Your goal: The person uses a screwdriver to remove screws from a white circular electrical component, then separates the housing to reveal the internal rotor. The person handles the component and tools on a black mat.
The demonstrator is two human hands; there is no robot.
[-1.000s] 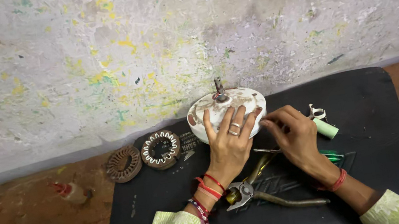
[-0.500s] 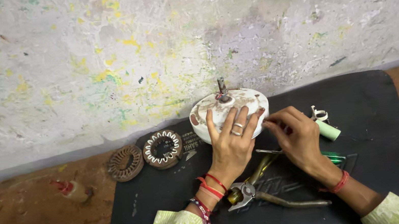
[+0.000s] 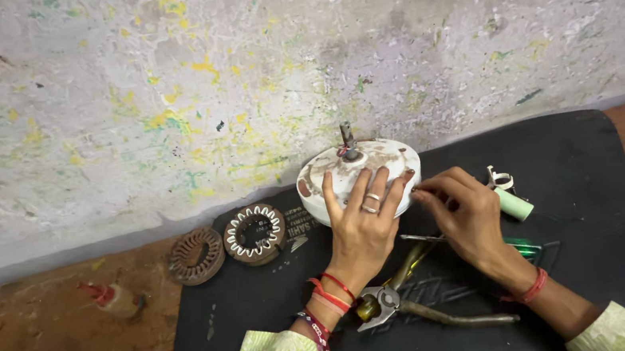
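Small repair w/shop on floor: pliers point(image 3: 418, 308), motor stators point(image 3: 195, 256) on black mat point(image 3: 619, 240) (paint-flecked wall point(image 3: 156, 83)).

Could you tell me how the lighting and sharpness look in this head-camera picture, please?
Head view: soft, even light, no glare; faint shadows under the left hand and right hand on the white motor housing; pliers and black mat sharp; edges slightly softer.

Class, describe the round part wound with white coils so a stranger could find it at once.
Start at the black mat below the paint-flecked wall. At its left edge lie two rings, left of the white motor housing. The wound stator is the right one, toothed with white loops; its rusty neighbour is bare.
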